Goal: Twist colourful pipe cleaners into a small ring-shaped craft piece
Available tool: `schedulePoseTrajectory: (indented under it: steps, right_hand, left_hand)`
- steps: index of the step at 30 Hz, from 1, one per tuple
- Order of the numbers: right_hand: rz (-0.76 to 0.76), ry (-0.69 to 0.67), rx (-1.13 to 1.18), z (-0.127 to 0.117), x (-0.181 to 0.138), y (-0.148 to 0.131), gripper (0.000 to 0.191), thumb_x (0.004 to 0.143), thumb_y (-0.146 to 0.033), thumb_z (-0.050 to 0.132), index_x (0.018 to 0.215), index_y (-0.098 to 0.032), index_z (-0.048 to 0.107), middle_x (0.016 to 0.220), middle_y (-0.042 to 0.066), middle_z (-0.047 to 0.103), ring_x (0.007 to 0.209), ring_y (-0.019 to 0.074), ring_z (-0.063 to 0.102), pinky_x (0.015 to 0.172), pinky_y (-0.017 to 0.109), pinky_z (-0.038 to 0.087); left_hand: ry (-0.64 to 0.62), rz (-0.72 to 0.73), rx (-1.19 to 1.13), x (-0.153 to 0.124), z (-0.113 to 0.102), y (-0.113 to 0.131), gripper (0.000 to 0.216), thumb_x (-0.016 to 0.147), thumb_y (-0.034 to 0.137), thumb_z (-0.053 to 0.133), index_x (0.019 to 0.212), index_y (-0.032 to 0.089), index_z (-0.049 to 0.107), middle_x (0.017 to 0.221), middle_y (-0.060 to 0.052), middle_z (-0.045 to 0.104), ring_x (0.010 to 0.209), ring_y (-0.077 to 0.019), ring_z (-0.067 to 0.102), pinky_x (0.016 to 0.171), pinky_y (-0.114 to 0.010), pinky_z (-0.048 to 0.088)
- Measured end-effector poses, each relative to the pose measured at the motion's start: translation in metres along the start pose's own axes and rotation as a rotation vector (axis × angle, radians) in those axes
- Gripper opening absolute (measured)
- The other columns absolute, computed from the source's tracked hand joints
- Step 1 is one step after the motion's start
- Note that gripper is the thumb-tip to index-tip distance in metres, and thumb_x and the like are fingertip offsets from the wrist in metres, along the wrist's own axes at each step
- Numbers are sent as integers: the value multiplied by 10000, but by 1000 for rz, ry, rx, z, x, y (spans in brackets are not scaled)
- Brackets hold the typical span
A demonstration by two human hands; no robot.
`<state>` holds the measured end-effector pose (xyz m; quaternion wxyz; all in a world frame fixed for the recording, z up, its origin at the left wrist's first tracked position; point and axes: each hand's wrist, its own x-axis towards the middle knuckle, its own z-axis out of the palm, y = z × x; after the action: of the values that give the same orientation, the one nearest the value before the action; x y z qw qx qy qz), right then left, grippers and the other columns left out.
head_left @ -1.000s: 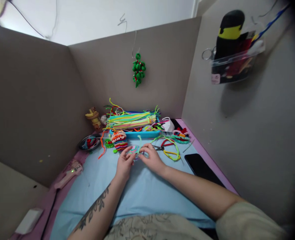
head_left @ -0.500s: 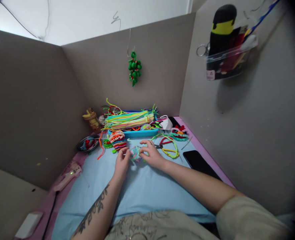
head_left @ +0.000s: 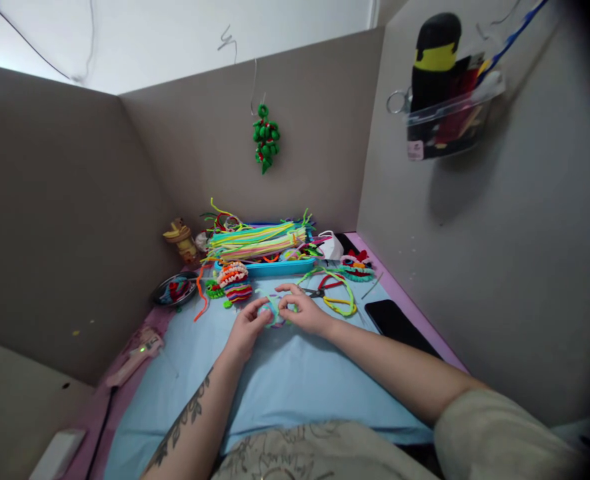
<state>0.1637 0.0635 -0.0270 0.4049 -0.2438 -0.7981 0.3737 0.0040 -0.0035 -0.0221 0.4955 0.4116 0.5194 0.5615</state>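
Between my two hands is a small pastel pipe-cleaner piece in mint, pink and purple, held just above the blue cloth. My left hand is closed on its left side, thumb over the front. With a pinch of thumb and forefinger, my right hand grips its right side. Fingers cover much of the piece, so its full shape is hidden. Just beyond my left hand lies a striped pipe-cleaner figure. Close to my right hand are pliers with red and yellow handles, crossed by a looped green pipe cleaner.
A blue tray heaped with pipe cleaners stands at the back. Left are a dark bowl and a pink glue gun with its cord. A phone lies right. Grey partitions enclose the table; a clear bin hangs right.
My left hand has shifted slightly right and its thumb now lies over the front of the pastel piece, which has turned a little. My right hand keeps its pinch.
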Motion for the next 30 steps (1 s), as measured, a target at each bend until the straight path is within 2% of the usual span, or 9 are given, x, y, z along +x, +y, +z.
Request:
schedulePoseTrajectory:
  steps: [5,10,19,30]
  right_hand:
    - [35,-11,74,3,0,1,40,727,-183,600,689,-181,612,1179,65,470,1147,187,443,992,343,300]
    - [40,22,82,3,4,2,46,739,-216,598,742,-186,633,1189,74,483,1140,189,454,990,352,303]
    - [-84,41,-110,-3,5,-5,62,716,-161,592,689,-198,634,1136,61,524,1121,199,447,980,379,300]
    - [-50,-6,34,-5,3,-8,51,726,-165,579,693,-189,611,1162,55,507,1116,188,470,975,363,314]
  left_hand:
    - [-53,35,18,-1,4,-1,435,608,376,722,958,141,615,663,7,567,475,-55,409,427,-176,253]
    - [38,-26,-99,-1,4,-1,510,598,401,727,1024,164,578,626,29,526,451,-44,386,400,-167,217]
    - [26,-56,-163,0,1,-2,516,609,391,727,1041,164,559,688,13,536,497,-50,438,405,-162,245]
    - [25,-60,-174,-3,7,-3,515,597,396,733,1026,180,545,626,51,493,464,-38,386,411,-162,228]
